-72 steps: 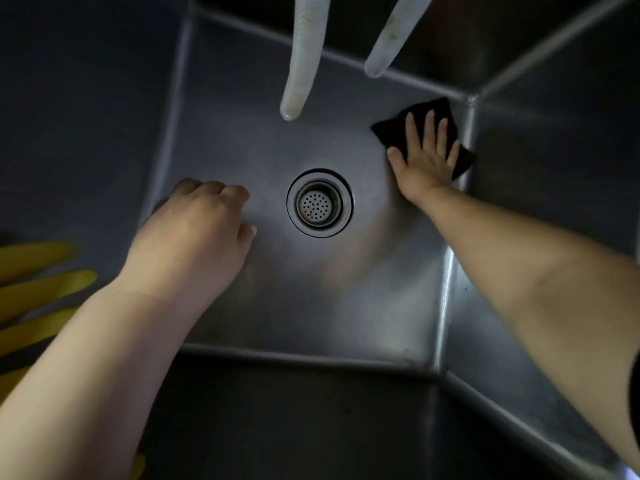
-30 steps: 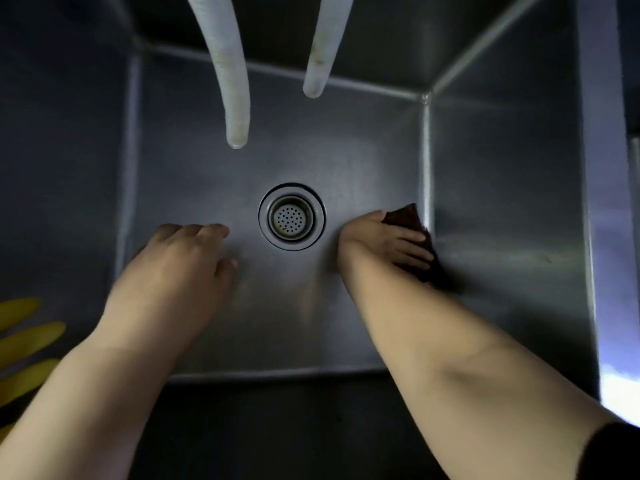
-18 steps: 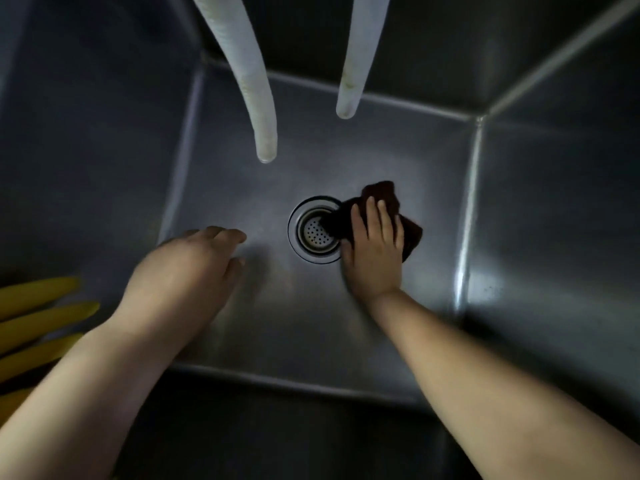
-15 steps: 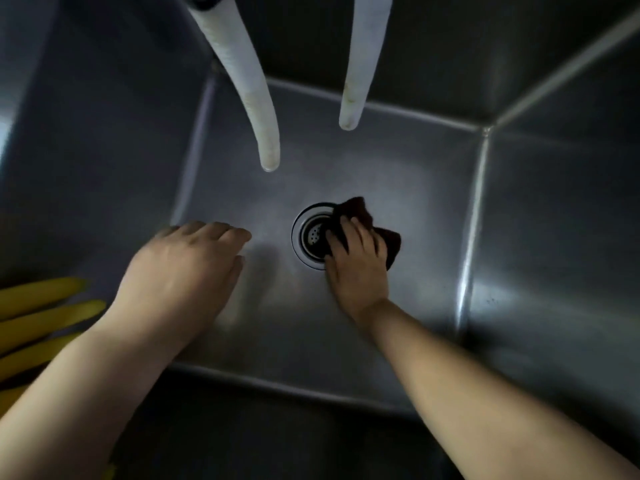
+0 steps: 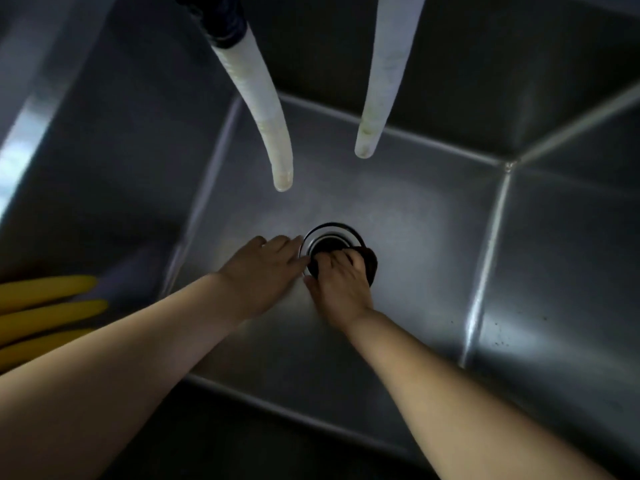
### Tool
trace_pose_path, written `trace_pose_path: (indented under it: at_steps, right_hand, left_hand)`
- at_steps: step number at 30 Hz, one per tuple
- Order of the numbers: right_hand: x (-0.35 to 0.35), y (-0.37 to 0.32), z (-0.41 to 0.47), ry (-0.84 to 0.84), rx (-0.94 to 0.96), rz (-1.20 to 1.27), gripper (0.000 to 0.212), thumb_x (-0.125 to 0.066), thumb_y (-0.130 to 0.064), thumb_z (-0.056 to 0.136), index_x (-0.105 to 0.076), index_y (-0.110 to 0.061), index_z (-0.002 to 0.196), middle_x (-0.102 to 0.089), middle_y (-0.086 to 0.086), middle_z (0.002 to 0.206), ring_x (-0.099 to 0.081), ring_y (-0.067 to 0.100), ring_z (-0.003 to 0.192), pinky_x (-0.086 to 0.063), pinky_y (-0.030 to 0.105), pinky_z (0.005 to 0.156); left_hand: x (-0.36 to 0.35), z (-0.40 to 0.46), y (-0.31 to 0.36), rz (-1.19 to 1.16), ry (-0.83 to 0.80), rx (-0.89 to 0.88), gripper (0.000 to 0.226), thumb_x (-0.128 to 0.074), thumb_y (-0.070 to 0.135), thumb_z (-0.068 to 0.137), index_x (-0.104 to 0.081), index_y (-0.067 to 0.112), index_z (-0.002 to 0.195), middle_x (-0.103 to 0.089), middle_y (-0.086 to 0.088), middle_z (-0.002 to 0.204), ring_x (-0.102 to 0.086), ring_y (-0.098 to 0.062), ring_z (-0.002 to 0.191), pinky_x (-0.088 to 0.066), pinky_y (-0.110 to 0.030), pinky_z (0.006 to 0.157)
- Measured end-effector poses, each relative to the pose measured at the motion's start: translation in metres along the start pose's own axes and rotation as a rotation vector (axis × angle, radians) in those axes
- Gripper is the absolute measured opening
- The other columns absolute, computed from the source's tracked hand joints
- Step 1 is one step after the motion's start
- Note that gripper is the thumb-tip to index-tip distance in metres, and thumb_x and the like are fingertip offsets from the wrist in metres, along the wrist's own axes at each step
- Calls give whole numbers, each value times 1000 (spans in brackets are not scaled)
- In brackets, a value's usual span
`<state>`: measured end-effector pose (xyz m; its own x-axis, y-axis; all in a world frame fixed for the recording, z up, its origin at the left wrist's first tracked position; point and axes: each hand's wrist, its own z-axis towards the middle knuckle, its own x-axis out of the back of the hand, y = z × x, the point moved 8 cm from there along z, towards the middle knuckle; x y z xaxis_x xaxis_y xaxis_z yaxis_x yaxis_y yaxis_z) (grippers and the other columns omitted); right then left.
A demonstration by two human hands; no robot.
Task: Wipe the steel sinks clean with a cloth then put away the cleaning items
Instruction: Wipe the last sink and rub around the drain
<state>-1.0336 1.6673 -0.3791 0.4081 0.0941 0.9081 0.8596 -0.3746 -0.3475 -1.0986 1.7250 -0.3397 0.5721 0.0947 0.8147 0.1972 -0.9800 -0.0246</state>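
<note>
I look down into a deep steel sink (image 5: 433, 237) with a round drain (image 5: 332, 235) in its floor. My right hand (image 5: 337, 285) grips a dark cloth (image 5: 370, 266) with curled fingers and presses it onto the drain's near side. Most of the cloth is hidden under the hand. My left hand (image 5: 261, 273) rests on the sink floor just left of the drain, its fingertips at the drain's rim and close to my right hand.
Two whitish hoses hang into the sink from above, the left hose (image 5: 266, 123) and the right hose (image 5: 384, 74). Yellow rubber glove fingers (image 5: 45, 313) lie over the sink's left edge. The right wall (image 5: 561, 278) carries small dark specks.
My right hand has drawn the cloth from the far right corner along the floor onto the drain. My left hand has slid right, up to the drain's rim.
</note>
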Motion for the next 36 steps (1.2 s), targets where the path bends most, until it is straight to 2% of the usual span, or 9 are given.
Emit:
trace_pose_path:
  at_steps: [4, 7, 9, 11, 15, 20, 26, 31, 36]
  right_hand:
    - [2, 8, 0, 27, -81, 150, 52, -56, -36, 89, -44, -4, 128, -60, 15, 121, -39, 30, 123, -13, 28, 106]
    - [5, 9, 2, 21, -52, 150, 47, -58, -39, 88, -48, -4, 117, -63, 15, 112, -43, 32, 118, -18, 27, 100]
    - [10, 9, 4, 27, -11, 153, 41, -60, -40, 87, -51, -5, 108, -65, 14, 102, -48, 32, 109, -20, 26, 93]
    - [11, 9, 4, -10, 35, 126, 45, -58, -40, 89, -50, -6, 116, -65, 15, 107, -45, 32, 114, -18, 25, 96]
    - [4, 10, -1, -152, 157, 20, 64, -45, -40, 95, -21, -11, 147, -53, 13, 133, -32, 28, 131, 5, 18, 105]
    - [0, 3, -3, -236, 261, -206, 73, -29, -48, 96, 4, -12, 150, -46, 12, 139, -31, 23, 133, 9, 27, 110]
    - [0, -1, -5, -266, 226, -517, 69, -16, -51, 98, -22, -1, 146, -36, 7, 144, -23, 27, 135, -13, 43, 111]
    - [4, -10, -4, -228, 201, -593, 64, -20, -49, 99, -36, -3, 140, -49, 5, 130, -32, 28, 128, -2, 45, 116]
    - [15, -5, 2, -97, 50, -194, 51, -47, -45, 92, -52, -4, 122, -58, 16, 118, -39, 29, 122, -1, 31, 114]
  left_hand:
    - [-14, 10, 2, -57, 100, 10, 60, -38, 33, 94, -15, 28, 149, -6, -11, 157, -14, -26, 141, -19, -42, 108]
    - [-23, 11, 4, -89, 96, 38, 58, -38, 30, 95, -16, 28, 149, -2, -13, 158, -9, -27, 143, -11, -44, 112]
    - [-31, 11, 5, -96, 68, 65, 60, -35, 31, 97, -8, 27, 150, 7, -12, 158, 1, -27, 144, -3, -46, 114]
    - [-37, 11, 5, -121, 47, 91, 60, -30, 32, 99, 2, 29, 150, 16, -10, 157, 11, -27, 144, 5, -45, 115]
    - [-41, 12, 4, -154, 20, 111, 60, -26, 32, 100, 10, 29, 149, 25, -7, 155, 20, -26, 143, 14, -43, 113]
    - [-42, 12, 4, -159, 1, 115, 58, -24, 33, 101, 7, 27, 149, 30, -6, 153, 24, -26, 142, 19, -42, 109]
    - [-45, 13, 3, -195, 3, 118, 57, -24, 33, 101, 7, 31, 149, 41, 1, 139, 29, -23, 140, 23, -41, 106]
    - [-43, 12, 2, -191, 2, 117, 56, -25, 35, 101, 5, 32, 149, 30, -3, 153, 26, -24, 141, 21, -41, 108]
    - [-44, 11, 1, -218, 23, 120, 60, -26, 33, 101, 12, 33, 148, 35, -1, 148, 26, -23, 141, 22, -41, 108]
